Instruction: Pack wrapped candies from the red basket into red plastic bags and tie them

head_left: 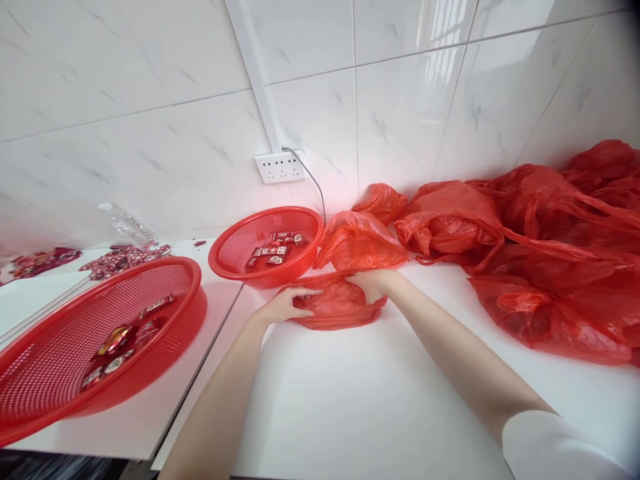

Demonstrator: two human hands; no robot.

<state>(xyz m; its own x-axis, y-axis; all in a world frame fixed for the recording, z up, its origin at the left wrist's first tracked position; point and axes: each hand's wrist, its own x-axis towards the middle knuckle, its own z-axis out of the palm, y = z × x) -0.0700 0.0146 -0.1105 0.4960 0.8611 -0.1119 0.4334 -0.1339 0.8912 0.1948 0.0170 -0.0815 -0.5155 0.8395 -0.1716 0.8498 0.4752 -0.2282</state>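
In front of me on the white table lies a red plastic bag (337, 313), its mouth spread and its middle crumpled. My left hand (280, 305) grips the bag's left side, thumb low and fingers over the upper edge. At the opposite end my right hand (371, 285) holds the bag's rim, its fingertips partly hidden in the red film. Just behind the bag sits another puffed red bag (363, 243). What lies inside the bag between my hands cannot be made out.
A small red basket (217, 257) and a larger red basket (193, 287) hold small wrapped packets. More red bags (545, 213) are heaped along the wall at right. A clear bottle (127, 227) lies near patterned red packets (125, 261). A socket strip (280, 168) with a cable is on the wall.
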